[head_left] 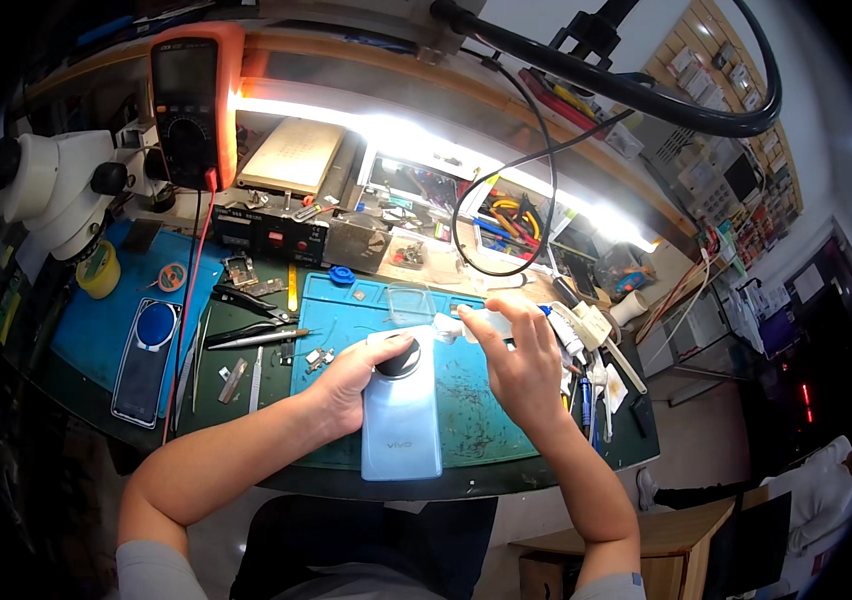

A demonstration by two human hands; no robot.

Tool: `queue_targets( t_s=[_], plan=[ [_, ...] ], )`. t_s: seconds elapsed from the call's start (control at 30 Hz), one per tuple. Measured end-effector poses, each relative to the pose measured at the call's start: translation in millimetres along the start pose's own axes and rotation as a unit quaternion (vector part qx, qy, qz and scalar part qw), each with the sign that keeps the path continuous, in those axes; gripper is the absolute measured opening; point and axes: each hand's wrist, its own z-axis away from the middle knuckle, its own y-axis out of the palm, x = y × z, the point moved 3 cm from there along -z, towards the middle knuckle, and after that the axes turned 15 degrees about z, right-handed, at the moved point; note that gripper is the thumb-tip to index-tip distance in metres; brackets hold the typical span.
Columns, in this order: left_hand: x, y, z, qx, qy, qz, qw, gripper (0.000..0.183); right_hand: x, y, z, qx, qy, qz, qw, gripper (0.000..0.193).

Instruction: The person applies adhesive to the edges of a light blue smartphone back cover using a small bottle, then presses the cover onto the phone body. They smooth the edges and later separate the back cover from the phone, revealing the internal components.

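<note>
A light-blue phone (401,430) rests back side up on the turquoise work mat (486,425), its lower end near the bench's front edge. My left hand (349,375) grips its upper left side, with the thumb over the round black camera module (398,360). In my right hand (528,372) is a small translucent bottle (489,323), tilted with its whitish tip toward the phone's top right corner. The fingers partly hide the bottle; whether its tip touches the phone, I cannot tell. A clear plastic tray (410,303) stands just beyond the phone.
Pliers (251,308), tweezers and small metal parts lie left of the mat. Farther left are another phone (147,355) and a microscope (66,190). An orange-cased multimeter (193,110) stands behind. Tools (591,370) crowd the right side, and a black lamp arm (636,90) hangs overhead.
</note>
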Motion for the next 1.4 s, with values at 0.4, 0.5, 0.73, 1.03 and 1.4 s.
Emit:
queue_targets(
  t_s=[0.4,0.5,0.73,1.03,1.4],
  plan=[
    [-2.6,3.1,0.8,0.010,-0.024,0.081,0.996,0.028,-19.1,71.7,32.5,0.102,0.357,-0.431,0.822,0.051],
    [-5.1,-0.2,-1.1,0.013,-0.005,0.081,0.997,0.029,-2.8,80.7,34.4,0.122,0.331,-0.380,0.855,0.061],
    [-4.0,2.6,2.3,-0.004,0.005,0.085,0.996,0.029,5.2,73.9,34.2,0.101,0.320,-0.342,0.878,0.066],
    [-3.1,0.6,-0.3,0.016,-0.009,0.045,0.999,0.028,2.5,36.1,38.8,-0.005,0.383,-0.470,0.795,0.025],
    [-8.2,-6.9,-6.1,0.012,0.071,-0.261,0.963,0.037,15.5,43.4,42.7,0.288,0.398,-0.695,0.525,0.020]
  ],
)
